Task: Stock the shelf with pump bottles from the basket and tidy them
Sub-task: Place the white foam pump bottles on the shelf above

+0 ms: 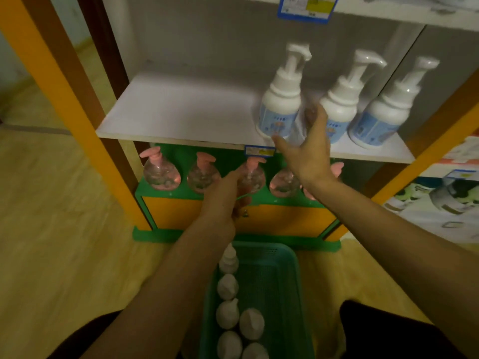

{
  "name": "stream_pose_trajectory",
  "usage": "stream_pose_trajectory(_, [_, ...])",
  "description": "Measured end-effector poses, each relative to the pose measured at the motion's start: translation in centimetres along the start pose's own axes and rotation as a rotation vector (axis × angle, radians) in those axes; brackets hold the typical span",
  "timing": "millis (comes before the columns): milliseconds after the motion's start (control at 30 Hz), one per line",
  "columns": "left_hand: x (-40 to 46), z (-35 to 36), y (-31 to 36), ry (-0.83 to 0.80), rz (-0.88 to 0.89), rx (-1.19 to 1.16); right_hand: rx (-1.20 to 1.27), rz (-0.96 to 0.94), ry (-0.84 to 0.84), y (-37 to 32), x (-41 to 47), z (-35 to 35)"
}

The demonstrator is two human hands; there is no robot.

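Three white pump bottles stand in a row on the white shelf (pixel 166 110), all in the right half of the frame: the left bottle (pixel 281 104), the middle bottle (pixel 339 104) and the right bottle (pixel 381 112), each with a pale blue label and a white pump head. The left part of the shelf board is bare.

The right hand (pixel 308 149) is raised in front of the shelf edge, fingers straight and spread, grasping nothing; its fingertips sit between the left bottle and the middle bottle and partly cover the middle one's label (motion blur makes it hard to say whether they touch either bottle).

The left hand (pixel 225 203) is lower, at centre frame, in front of the tier below. Its index finger seems to point forward while the other fingers curl under; I cannot tell whether it is clenched on anything.

On that lower tier, a row of round clear bottles with pink pumps (pixel 160 169) stands on a green ledge above an orange panel.

At bottom centre the green basket (pixel 293 281) sits on the wooden floor (pixel 64 242) just in front of the shelf unit, with several more white pump bottles (pixel 228 286) lined along its left side and two more beside them near the bottom edge. A blue and yellow price tag (pixel 259 150) is fixed to the shelf's front edge.
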State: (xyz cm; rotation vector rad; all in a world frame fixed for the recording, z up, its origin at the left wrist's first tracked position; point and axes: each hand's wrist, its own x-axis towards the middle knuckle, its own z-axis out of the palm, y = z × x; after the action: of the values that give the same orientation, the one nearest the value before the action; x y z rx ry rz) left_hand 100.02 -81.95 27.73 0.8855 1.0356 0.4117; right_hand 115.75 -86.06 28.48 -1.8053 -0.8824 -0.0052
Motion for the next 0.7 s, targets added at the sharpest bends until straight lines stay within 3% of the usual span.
stream_pose_trajectory(100, [-0.4, -0.7, -1.3, 0.007, 0.018, 0.109, 0.010, -0.193, 0.053, -0.1, -5.2, -1.6])
stream_pose_trajectory(200, [-1.0, -1.4, -3.5, 0.005, 0.034, 0.281, -0.072, -0.290, -0.045, 2.0, -10.4, -3.0])
stream_pose_trajectory(367, [-0.5, -3.9, -9.8, -0.015, 0.237, 0.787, -0.354, 0.059, -0.529, 8.4, -17.2, -4.2])
stream_pose_trajectory(500, [-0.1, -6.1, -15.9, -0.213, 0.291, 1.206, -0.646, 0.191, -0.889, 13.0, -20.2, -4.2])
stream_pose_trajectory(600, [0.2, -6.6, -19.9, -0.432, 0.246, 1.462, -0.582, 0.337, -1.001, 15.0, -22.3, -3.2])
stream_pose_trajectory(700, [0.5, -6.2, -23.1, -0.540, 0.257, 1.710, -0.541, 0.380, -1.055, 16.0, -24.1, -1.6])
